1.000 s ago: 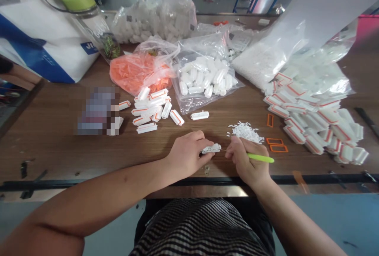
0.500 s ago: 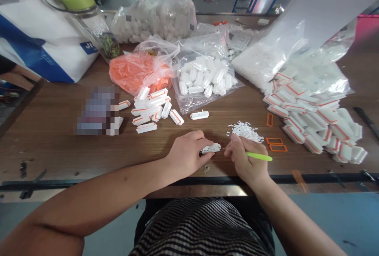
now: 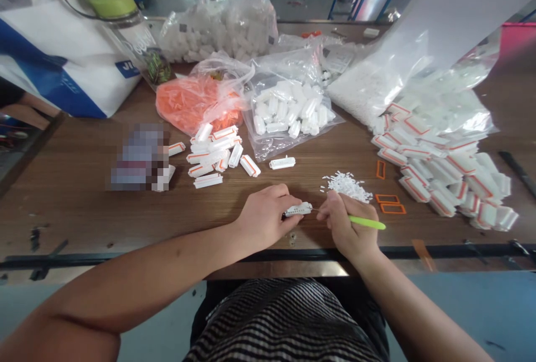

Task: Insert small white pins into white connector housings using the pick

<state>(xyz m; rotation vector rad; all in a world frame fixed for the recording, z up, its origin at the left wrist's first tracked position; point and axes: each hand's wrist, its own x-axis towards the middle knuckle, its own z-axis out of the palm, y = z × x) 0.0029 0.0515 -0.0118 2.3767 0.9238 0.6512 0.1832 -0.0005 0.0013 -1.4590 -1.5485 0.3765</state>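
My left hand [image 3: 263, 214] is closed around a small white plastic connector [image 3: 298, 210] and holds it flat on the brown table near the front edge. My right hand [image 3: 345, 222] pinches a thin tool with a green handle [image 3: 367, 222], its metal tip pointing at the connector's right end. Just beyond my right hand lies a small heap of tiny white plastic bits [image 3: 347, 185]. Three orange rectangular rings [image 3: 389, 203] lie to the right of that heap.
A pile of white connectors with orange seals [image 3: 215, 155] lies left of centre, one lone white connector [image 3: 282, 162] beside it. Open plastic bags hold orange parts [image 3: 195, 102] and white parts [image 3: 288, 108]. A big heap of finished pieces [image 3: 444, 166] fills the right. A water bottle [image 3: 129, 32] stands back left.
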